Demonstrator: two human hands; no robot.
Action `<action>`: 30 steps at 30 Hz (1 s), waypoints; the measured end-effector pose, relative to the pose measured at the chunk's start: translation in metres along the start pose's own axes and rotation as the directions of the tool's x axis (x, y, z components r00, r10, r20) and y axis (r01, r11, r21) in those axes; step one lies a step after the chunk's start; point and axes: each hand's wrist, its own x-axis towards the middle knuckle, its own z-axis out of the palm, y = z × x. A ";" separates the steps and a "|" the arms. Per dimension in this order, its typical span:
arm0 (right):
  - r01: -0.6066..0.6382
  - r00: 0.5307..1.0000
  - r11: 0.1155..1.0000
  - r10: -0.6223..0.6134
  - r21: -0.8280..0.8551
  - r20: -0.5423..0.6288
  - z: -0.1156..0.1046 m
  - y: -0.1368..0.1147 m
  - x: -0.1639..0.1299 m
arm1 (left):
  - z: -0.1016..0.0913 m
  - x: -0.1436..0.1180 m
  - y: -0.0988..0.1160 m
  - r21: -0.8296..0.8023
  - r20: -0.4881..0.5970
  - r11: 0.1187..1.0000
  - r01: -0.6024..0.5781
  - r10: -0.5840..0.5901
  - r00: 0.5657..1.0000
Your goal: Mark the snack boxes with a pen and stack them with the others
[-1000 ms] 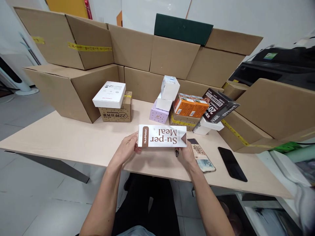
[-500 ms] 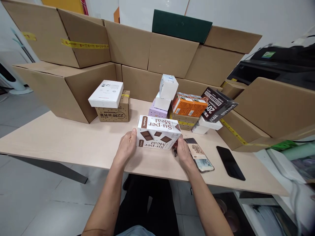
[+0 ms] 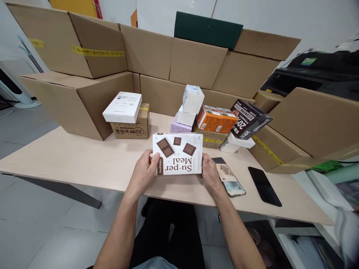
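Su-per Meal box (image 3: 177,154): held above desk (image 3: 70,158), left hand (image 3: 144,172) and right hand (image 3: 209,175) clasping opposite ends, printed face up.

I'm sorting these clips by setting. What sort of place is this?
Probably an office or small packing room: big cardboard cartons walled around a light desk, small product boxes stacked behind the Su-per Meal box, and a black printer at right.

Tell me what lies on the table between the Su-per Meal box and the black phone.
In the head view, a phone with a printed case lies between the Su-per Meal box and the black phone, just beyond the right hand.
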 end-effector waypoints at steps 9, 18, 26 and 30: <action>-0.068 0.994 0.988 0.078 -0.137 0.074 -0.003 0.000 0.002 | 0.000 0.007 0.013 0.318 0.084 0.948 -0.014 -0.013 0.996; -0.070 0.974 0.866 0.167 -0.495 0.154 -0.026 0.000 0.004 | 0.008 0.005 0.012 0.532 -0.075 0.847 -0.010 0.059 0.995; 0.297 0.887 0.513 0.163 -0.805 0.432 -0.012 0.004 0.008 | 0.055 -0.019 0.038 0.460 -0.002 0.707 -0.538 0.607 0.795; 0.338 0.897 0.493 0.091 -0.802 0.434 -0.028 0.010 0.013 | 0.081 -0.022 0.032 0.484 0.020 0.669 -0.565 0.637 0.771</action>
